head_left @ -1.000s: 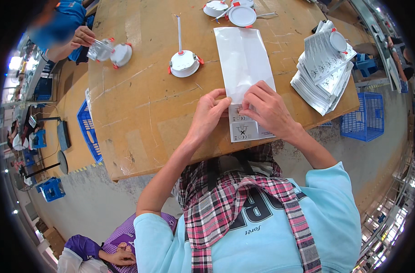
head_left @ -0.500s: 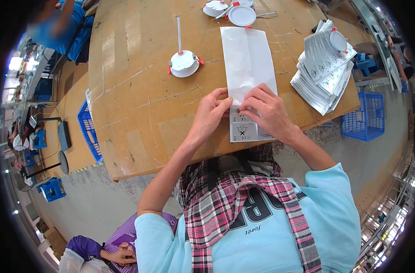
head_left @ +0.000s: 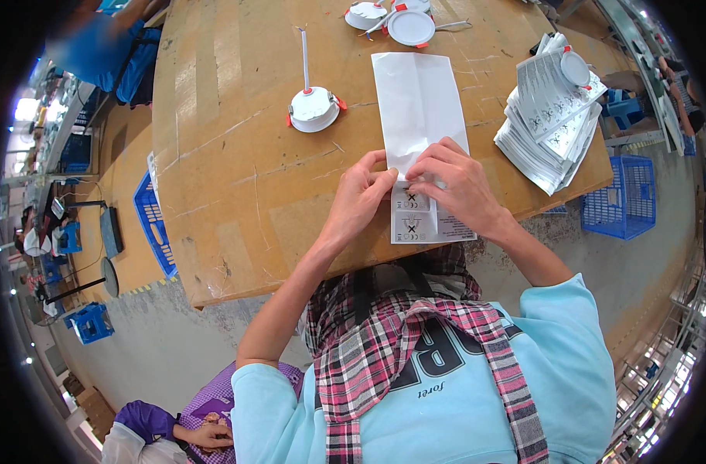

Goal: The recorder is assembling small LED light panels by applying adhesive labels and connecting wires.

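Note:
A long white instruction leaflet [head_left: 421, 97] lies near the table's front edge. Its far part is blank, while printed diagrams show on the near part. A crease runs across it between my hands. At its left edge my left hand [head_left: 358, 199] is closed, thumb on the paper and fingers partly hidden beneath. My right hand [head_left: 463, 192] has its fingers bent and pinched on the leaflet's right half, covering some print. To the left, apart from both hands, a round white downlight [head_left: 314, 110] with red clips rests on the table, its cable pointing away from me.
A tilted stack of printed leaflets [head_left: 540, 151] sits at the table's right side, a downlight [head_left: 575, 69] on top. More downlights [head_left: 411, 28] lie at the far side. Blue crates [head_left: 620, 199] stand beyond the table's edges. A co-worker's hand [head_left: 211, 435] shows at lower left.
The far end of the leaflet has come slightly nearer to me and to the left. More print shows beside my right hand, which has shifted only a little. My left hand looks nearly unmoved.

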Motion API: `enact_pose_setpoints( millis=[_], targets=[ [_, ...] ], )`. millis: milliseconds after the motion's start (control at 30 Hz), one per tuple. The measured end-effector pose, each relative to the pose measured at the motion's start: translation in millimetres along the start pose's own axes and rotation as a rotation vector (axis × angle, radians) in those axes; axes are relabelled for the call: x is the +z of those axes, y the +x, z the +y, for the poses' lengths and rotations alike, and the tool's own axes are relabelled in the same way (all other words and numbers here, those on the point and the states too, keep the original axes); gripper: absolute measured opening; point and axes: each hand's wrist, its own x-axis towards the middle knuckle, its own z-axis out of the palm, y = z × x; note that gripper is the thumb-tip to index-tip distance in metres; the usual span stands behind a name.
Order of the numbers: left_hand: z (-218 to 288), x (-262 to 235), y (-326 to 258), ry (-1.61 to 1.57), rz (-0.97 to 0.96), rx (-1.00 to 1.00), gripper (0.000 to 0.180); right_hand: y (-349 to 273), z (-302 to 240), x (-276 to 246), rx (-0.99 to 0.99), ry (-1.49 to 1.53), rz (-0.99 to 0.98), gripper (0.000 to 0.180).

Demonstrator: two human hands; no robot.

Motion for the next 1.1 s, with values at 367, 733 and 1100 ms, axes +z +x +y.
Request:
enact_pose_setpoints(
  millis=[367, 733, 1100],
  targets=[
    [4.0, 3.5, -2.2, 0.015, 0.032, 0.020, 0.038, 4.7, 4.2, -8.0, -0.052, 0.019, -0.167, 0.017],
    [5.4, 16.0, -0.1, 0.304, 0.232, 0.086, 0.034, -22.4, 29.2, -68.4, 0.063, 0.967, 0.689, 0.009],
    [26.7, 27.9, -4.6, 0.713, 0.426, 0.632, 0.055, 6.5, 18.8, -73.6, 0.347, 0.633, 0.325, 0.006]
  ],
)
